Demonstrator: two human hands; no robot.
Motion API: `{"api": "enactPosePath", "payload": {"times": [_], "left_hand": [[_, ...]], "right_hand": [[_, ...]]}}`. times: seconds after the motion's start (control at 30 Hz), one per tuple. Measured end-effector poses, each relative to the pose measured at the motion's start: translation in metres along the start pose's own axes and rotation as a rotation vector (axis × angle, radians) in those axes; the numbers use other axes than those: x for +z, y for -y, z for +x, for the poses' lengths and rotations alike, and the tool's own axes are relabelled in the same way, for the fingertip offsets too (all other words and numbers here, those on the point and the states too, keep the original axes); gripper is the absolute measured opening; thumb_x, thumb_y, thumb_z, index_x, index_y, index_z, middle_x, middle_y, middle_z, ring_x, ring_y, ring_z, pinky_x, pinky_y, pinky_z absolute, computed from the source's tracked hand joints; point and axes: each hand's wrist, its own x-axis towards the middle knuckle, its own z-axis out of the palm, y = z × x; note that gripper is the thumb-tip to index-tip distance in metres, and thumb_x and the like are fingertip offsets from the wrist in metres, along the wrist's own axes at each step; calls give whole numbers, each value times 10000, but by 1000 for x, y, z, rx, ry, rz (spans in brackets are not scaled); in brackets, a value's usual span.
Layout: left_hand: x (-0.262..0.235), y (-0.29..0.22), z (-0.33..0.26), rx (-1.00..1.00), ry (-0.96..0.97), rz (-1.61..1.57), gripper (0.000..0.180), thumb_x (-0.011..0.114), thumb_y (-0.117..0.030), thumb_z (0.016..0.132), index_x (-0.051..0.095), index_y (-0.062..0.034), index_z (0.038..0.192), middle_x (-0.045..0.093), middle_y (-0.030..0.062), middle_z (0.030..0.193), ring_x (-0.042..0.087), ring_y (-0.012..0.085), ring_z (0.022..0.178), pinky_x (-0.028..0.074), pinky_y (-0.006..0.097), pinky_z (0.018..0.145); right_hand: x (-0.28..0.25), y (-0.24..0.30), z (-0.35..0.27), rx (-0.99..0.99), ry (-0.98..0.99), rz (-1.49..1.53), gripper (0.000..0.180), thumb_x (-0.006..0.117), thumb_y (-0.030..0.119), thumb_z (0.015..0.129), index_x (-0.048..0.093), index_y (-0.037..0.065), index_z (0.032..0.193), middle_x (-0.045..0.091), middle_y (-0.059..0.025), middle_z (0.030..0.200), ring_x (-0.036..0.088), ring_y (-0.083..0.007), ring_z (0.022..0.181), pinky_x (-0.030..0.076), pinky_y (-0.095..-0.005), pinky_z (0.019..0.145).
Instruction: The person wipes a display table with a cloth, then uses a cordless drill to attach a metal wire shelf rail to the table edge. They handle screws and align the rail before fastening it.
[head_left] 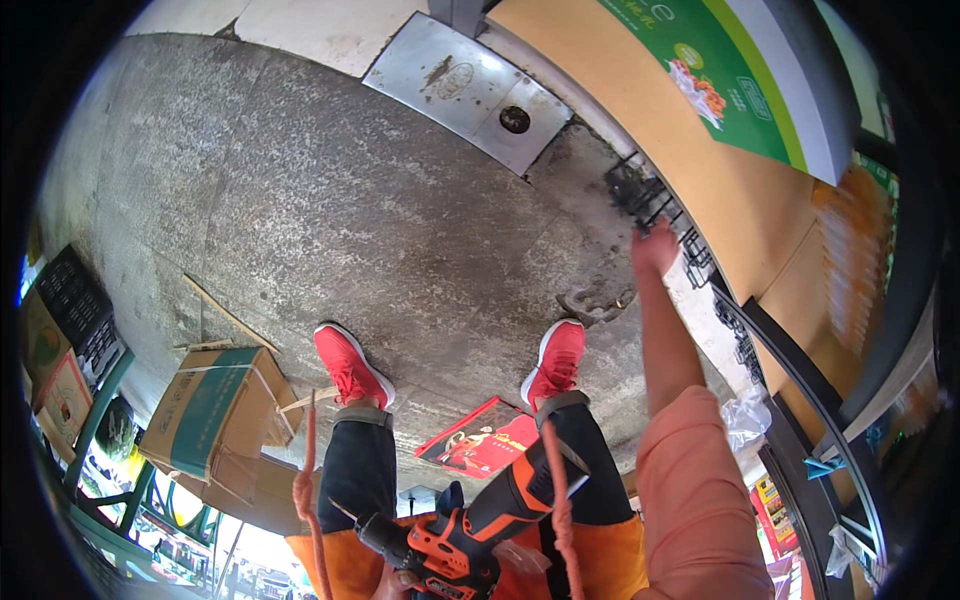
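Note:
My left hand (396,582) is wrapped around the grip of an orange and black cordless drill (465,535) at the bottom centre, its bit pointing left. Only part of that hand shows beneath the tool. My right arm stretches far out to the right, and my right hand (655,248) is closed, its fingers partly blurred. It is on a black barred metal piece (640,195) by the foot of the counter, smeared so its exact shape is unclear. More black metal pieces (697,258) lie along the counter's base beside the hand.
A tan counter (690,140) with a green printed panel curves along the right. A metal floor plate (470,92) with a dark hole lies ahead. Cardboard boxes (205,410) stand at left, a red printed sheet (482,437) lies between my red shoes, and clear plastic (745,420) is at right.

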Motion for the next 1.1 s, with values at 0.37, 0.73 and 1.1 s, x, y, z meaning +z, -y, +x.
{"api": "enactPosePath", "payload": {"times": [0.37, 0.73, 1.1], "left_hand": [[-9, -2, -4, -33, -2, 40, 791, 527, -572, 822, 380, -49, 1396, 536, 163, 1297, 568, 321, 1117, 460, 438, 974], [-20, -16, -5, -61, -14, 30, 784, 526, -563, 823, 379, -47, 1396, 540, 165, 1290, 570, 321, 1113, 464, 438, 969], [-19, -27, -9, -87, -36, 46, 778, 525, -554, 825, 378, -46, 1396, 543, 168, 1283, 572, 322, 1109, 467, 438, 964]], "right_hand": [[-6, 33, -137, -108, 106, 210, 480, 714, 296, 751, 579, 142, 1185, 685, -42, 957, 599, -262, 986, 456, -423, 849], [60, 5, -19, 870, 123, 585, 815, 753, 552, 664, 587, -58, 1178, 583, -268, 1196, 587, -375, 1084, 486, -455, 912], [19, 88, 11, 1244, 256, 949, 246, 697, 245, 818, 571, 34, 828, 558, -99, 657, 523, -206, 531, 396, -333, 413]]}}
